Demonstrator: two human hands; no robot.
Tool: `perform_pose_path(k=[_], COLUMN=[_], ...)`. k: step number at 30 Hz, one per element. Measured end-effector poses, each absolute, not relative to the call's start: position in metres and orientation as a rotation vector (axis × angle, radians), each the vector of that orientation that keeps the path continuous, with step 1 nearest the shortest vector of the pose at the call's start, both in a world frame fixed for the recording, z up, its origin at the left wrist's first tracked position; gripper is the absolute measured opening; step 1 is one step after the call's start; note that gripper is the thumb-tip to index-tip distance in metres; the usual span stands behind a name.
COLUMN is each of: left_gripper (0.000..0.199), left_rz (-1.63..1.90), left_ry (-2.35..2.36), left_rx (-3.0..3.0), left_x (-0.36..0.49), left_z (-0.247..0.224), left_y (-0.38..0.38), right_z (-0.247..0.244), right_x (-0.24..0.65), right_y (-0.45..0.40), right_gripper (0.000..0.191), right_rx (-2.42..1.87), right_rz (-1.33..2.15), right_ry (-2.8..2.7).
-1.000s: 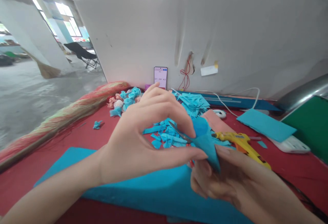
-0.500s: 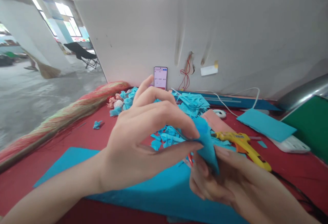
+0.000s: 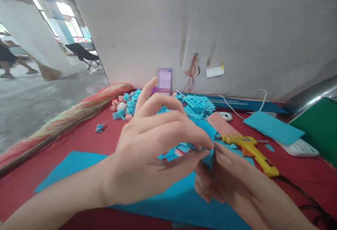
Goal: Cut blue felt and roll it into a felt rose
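My left hand (image 3: 150, 152) pinches a small blue felt piece (image 3: 209, 131) between thumb and fingers, above the table. My right hand (image 3: 229, 184) grips the same piece from below and the right, its thumb pressed against it. Most of the felt piece is hidden between the fingers. A large blue felt sheet (image 3: 171, 202) lies flat under both hands. A heap of blue felt scraps (image 3: 197, 107) sits just beyond my hands.
A yellow glue gun (image 3: 250, 149) lies right of my hands, its cable running off to the right. Finished blue and pink bows (image 3: 126, 105), a phone (image 3: 165, 80) against the white board, a white mouse (image 3: 225, 116), blue sheets (image 3: 272, 128) and a broom (image 3: 60, 124) surround the red table (image 3: 65, 142).
My left hand's fingers have closed down over the blue felt piece, hiding more of it. The scissor blade seen earlier is out of sight. A person has walked into view far left.
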State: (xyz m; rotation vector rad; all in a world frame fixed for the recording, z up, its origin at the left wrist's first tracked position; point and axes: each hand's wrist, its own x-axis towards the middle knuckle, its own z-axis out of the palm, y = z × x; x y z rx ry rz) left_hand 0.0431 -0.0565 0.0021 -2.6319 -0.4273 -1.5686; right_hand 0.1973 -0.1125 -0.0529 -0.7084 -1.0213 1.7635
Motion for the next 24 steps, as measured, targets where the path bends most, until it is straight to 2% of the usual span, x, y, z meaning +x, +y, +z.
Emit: perform_pose_path(k=[4,8,14,20,24], left_gripper=[0.014,0.013,0.016,0.018,0.016], left_rz=[-1.553,-1.505,-1.519,-1.439,-1.519], left_ry=[-0.407,-0.362,-0.259,-0.137,-0.076], left_rx=[-2.605,-2.637,-2.661,-2.681,-2.629], left_x=[0.043,0.042,0.04,0.036,0.037], left_z=[0.003,0.002,0.002,0.005,0.004], left_y=[-0.056,-0.054,-0.055,-0.051,-0.049], right_z=[-0.052,-0.048,-0.043,-0.042,-0.04], right_x=[0.198,0.2,0.197,0.198,0.199], right_y=[-0.117,-0.124,-0.125,-0.129,-0.131], right_gripper=[0.023,0.024,0.02,0.026,0.03], right_rx=[-0.757,-0.912,-0.86,-0.744,-0.72], right_rz=[1.672,1.618,1.731,1.813,1.854], right_ry=[-0.997,-0.956,-0.848,-0.807,-0.812])
